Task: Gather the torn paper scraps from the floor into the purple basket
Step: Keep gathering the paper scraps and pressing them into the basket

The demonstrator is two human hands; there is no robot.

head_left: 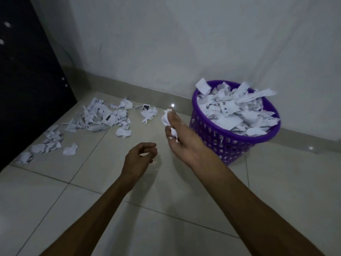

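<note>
A pale tiled floor (184, 209) fills the lower two thirds of the frame, meeting a plain white wall (166, 43) that takes up the upper part. A dark panel (24, 80), perhaps a door or cabinet side, runs down the upper left edge.

Your two bare forearms reach up from the bottom edge toward the centre.

At centre right, the purple basket (221, 143) stands on the floor against the wall, leaning slightly toward you. It is a round plastic basket with a lattice side, heaped above its rim with the basket's paper pile (238, 109).

At centre left, the torn paper scraps (99, 117) lie scattered on the tiles, trailing down along the dark panel. They are well apart from the basket.

Your right hand (181, 140) is just left of the basket, raised off the floor. Its fingers curl around a crumpled wad of paper (167, 119), which sticks out above and below the fingertips.

Your left hand (140, 157) hovers lower, near the centre of the frame. Its fingers are loosely curled; a pale speck shows between them, but the view is too dim to tell whether it holds a scrap.
</note>
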